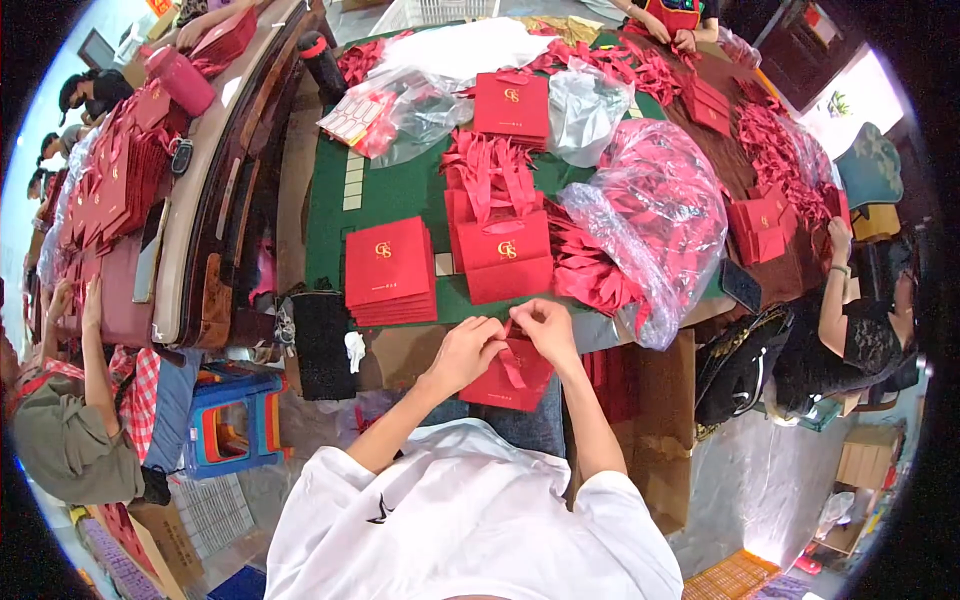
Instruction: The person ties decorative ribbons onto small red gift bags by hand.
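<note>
Red bag (530, 386), 1 pc: over lap, just off table's nr edge, slightly tilted. Ribbon (512, 370), red, 1 pc: hangs down bag front. L hand (466, 352) & R hand (545, 330): fingertips close tog., narrow pinch on ribbon at bag top. Bag stack (388, 268), red: L side, on green cloth (328, 190). Clear plastic sack (668, 215), red contents: R side.

Two hands (468, 350) (545, 328) hold one red gift bag (528, 378); nearby are two bottles (181, 82) (321, 66) and two smartphones (741, 287) (150, 252).
</note>
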Available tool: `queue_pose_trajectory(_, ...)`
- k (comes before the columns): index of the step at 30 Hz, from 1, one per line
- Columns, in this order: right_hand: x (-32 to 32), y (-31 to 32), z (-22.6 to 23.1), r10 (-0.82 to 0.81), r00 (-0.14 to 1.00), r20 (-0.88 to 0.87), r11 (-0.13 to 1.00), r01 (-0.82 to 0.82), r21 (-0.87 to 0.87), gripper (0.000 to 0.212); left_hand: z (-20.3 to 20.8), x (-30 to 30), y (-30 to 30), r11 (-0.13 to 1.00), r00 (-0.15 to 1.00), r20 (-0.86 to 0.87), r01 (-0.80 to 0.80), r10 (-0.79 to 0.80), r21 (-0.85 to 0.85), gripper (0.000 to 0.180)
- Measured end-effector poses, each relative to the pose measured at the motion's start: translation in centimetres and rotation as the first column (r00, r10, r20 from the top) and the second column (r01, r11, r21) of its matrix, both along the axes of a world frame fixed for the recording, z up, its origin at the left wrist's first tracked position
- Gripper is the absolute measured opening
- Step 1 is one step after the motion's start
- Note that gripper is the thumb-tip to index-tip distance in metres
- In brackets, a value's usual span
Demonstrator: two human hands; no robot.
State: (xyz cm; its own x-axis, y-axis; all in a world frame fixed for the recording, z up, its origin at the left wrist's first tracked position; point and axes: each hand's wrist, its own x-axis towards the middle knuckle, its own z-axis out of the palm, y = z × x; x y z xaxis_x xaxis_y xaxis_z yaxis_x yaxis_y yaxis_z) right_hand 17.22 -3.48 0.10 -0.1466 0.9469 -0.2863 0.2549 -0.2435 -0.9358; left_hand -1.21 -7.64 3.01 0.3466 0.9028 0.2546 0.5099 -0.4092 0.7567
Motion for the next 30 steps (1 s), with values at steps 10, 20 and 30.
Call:
queue_pose_trajectory(10,0.9,0.2,3.9,0.018,0.863,0.505,0.986,-0.1,0.136,0.027,-2.6,-0.3,0.6,0.923,0.97,0.02,-0.224,0.243,-0.312,0.016)
queue_pose_trajectory(20,1.0,-0.3,0.8,0.145,0.749,0.647,0.827,-0.451,0.337,0.015,-2.9,1.5,1.7,0.918,0.932,-0.171,-0.35,0.32,-0.188,0.023)
queue_pose_trajectory(30,1.5,-1.8,-0.2,0.008,0.934,0.356,0.847,-0.195,0.494,0.01,-2.6,2.0,1.3,0.951,0.946,-0.123,-0.307,0.3,-0.036,0.015)
